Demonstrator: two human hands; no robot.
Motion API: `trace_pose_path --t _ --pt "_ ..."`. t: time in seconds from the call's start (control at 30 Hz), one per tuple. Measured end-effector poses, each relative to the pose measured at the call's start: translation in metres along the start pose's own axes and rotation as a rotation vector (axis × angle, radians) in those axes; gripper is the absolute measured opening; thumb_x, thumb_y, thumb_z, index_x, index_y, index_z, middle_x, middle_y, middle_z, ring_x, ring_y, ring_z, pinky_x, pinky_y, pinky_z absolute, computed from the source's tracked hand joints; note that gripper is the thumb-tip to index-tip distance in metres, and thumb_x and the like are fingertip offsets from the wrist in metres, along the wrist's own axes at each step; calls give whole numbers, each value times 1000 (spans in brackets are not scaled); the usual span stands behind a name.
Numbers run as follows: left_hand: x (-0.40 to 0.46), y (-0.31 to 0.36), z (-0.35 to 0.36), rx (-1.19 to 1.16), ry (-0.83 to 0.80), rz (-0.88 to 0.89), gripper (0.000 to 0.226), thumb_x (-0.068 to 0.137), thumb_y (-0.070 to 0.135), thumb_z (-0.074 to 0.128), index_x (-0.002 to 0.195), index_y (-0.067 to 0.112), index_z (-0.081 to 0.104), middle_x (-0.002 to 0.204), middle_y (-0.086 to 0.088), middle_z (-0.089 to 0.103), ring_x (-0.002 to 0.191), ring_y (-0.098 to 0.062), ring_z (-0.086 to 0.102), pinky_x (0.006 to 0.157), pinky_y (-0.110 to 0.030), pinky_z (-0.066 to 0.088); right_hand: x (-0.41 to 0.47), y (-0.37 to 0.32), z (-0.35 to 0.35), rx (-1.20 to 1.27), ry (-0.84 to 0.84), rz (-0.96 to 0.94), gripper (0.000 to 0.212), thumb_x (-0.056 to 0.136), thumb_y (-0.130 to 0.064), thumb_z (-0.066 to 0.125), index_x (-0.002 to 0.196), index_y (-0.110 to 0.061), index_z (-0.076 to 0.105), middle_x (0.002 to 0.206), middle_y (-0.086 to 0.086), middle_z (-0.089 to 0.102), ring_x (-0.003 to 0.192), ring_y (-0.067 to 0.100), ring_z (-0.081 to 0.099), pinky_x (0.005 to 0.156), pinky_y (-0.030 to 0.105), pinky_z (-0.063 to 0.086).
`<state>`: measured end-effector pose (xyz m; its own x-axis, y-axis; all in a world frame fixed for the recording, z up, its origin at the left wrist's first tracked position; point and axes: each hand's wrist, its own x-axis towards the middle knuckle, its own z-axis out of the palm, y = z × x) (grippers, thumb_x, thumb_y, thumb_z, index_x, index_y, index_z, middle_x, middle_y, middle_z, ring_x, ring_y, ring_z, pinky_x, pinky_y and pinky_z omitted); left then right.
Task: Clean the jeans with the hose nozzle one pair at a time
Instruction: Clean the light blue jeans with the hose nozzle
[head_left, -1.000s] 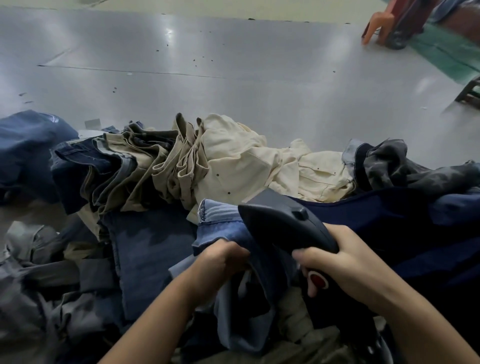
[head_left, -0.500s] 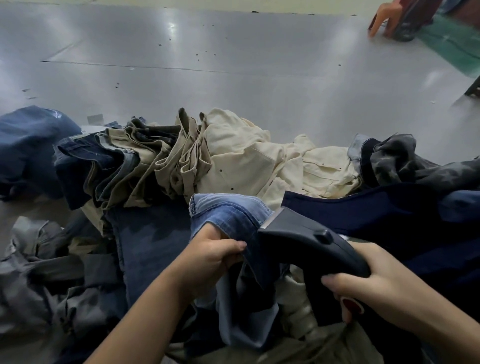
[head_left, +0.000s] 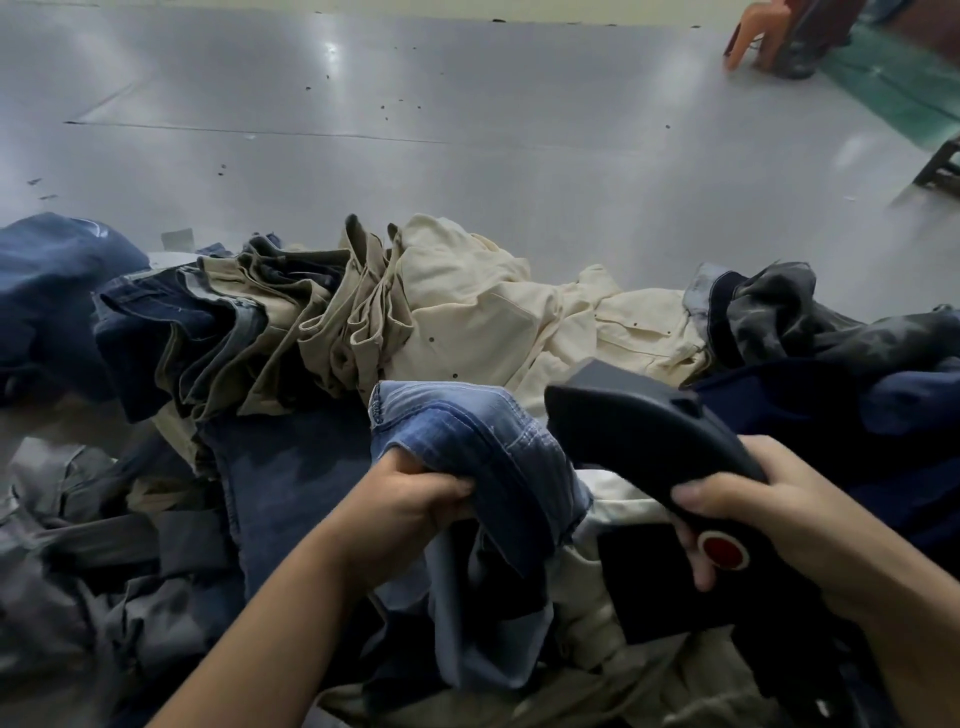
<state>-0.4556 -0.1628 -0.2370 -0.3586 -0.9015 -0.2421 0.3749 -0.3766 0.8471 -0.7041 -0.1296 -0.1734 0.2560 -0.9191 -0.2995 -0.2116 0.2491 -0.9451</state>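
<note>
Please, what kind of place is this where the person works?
Probably a garment factory or finishing workshop: a big heap of jeans and cream trousers covers a wide grey work table, and the right hand grips a dark hose nozzle.

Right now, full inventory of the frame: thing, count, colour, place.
light blue denim jeans: one, front centre, gripped
black plastic hose nozzle: one, red button, right of those jeans
cream trousers: one heap, centre back
khaki folded trousers: stack, count unclear, left of cream
dark navy jeans: several, left and right
grey garments: pile, lower left
grey floor: beyond pile
orange plastic chair: one, top right
left hand: grips light jeans
right hand: holds nozzle
</note>
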Motion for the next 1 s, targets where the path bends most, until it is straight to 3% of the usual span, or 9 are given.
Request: trace_pose_path --t 0.07,0.2,0.3,0.4,0.67,0.83,0.9,1.0 --pt "-1 2 0 -37 -6 -10 35 64 -16 56 91 0 71 89 -18 73 80 -24 72 63 -28 57 -5 4 2 -29 -57 27 13 60 -25 71 56 -14 66 49 16 59 39 22 56 41 18 39" --pt "-2 3 1 -63 11 -31 34 65 -11 52 93 -2 69 89 -17 73 79 -23 72 62 -28 57 -7 10 8 -82 -78 57 21 53 -35 72 68 -21 68 56 13 59 44 24 60 43 23 42" --pt "-3 -1 5 -37 -11 -64 33 64 -19 60 85 1 75 91 -16 73 81 -23 72 66 -30 58 -6 8 11 -94 -71 35 20 55 -31 72 71 -20 69 56 13 61 45 24 59 44 24 42" --pt "-2 -7 9 -31 -17 -87 38 65 -11 55 98 2 68 94 -15 73 85 -24 71 71 -32 59 -3 8 14 -155 -80 17 31 55 -36 72 75 -13 66 56 14 61 46 22 58 45 27 43" --pt "-4 -12 17 -14 -76 -96 38 71 -8 53 87 15 79 95 -12 74 89 -24 71 73 -32 58 5 -4 17 -134 -48 -43 6 65 -24 68 61 -20 67 51 10 61 43 22 59 43 25 43" --pt "-1 -2 7 -96 -22 -41 43 71 -15 59 111 -3 60 100 -19 71 89 -28 70 72 -36 59 2 -7 5 -85 15 -64 12 66 -22 66 55 -17 66 47 14 60 38 18 57 41 17 41" --pt "0 4 1 -113 6 -8 42 72 -11 56 114 -5 58 102 -21 70 91 -30 70 72 -36 59 -2 -2 8 -134 -11 -42 11 61 -27 71 60 -17 68 49 15 61 41 20 58 43 19 42" --pt "0 6 -1 -127 23 18 40 73 -9 56 113 -5 59 108 -23 69 97 -31 69 77 -38 59 -4 11 16 -246 -14 -23 31 57 -35 69 73 -10 63 52 12 61 43 20 59 45 24 41"
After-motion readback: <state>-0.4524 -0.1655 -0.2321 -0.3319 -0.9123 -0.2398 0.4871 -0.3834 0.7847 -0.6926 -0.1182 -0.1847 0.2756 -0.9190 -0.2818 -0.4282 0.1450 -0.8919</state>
